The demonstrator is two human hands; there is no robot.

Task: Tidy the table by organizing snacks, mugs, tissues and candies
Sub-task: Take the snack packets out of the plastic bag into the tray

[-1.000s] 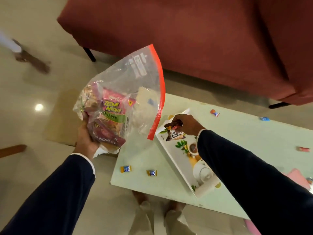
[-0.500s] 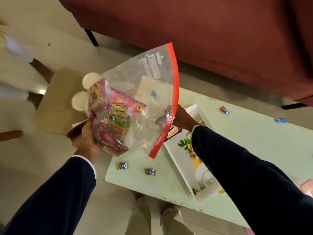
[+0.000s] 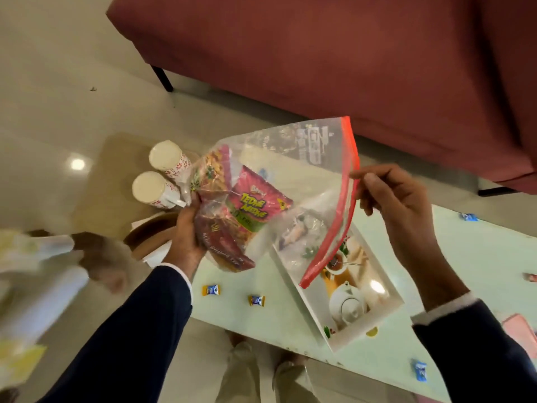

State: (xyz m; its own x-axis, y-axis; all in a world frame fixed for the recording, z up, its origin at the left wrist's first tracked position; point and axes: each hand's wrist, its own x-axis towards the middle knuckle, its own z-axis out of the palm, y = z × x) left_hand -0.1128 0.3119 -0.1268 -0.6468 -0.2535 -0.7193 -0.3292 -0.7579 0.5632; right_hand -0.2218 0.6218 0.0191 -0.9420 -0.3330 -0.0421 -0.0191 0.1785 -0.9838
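My left hand (image 3: 186,231) grips the bottom of a clear zip bag (image 3: 293,170) with a red seal strip, held above the pale green table (image 3: 465,257). Several snack packets (image 3: 247,210) sit inside it, among them a pink one and a dark red one. My right hand (image 3: 398,199) pinches the bag's red opening edge at the top right. Under the bag lies a white tray (image 3: 363,341) printed with a teapot picture. Wrapped candies lie on the table: two yellow-and-blue ones (image 3: 211,290) (image 3: 257,300) near the front edge, blue ones (image 3: 420,370) (image 3: 468,217) further right.
Two white mugs (image 3: 151,187) (image 3: 167,157) with red flower print stand on a low beige stool at the left. A red sofa (image 3: 319,53) fills the back. A blurred person moves at the left edge. A pink object (image 3: 520,330) lies at the table's right.
My right hand has left the tray, the peanut packet no longer in it, and now holds the bag's opening edge. The view has shifted, showing the mugs.
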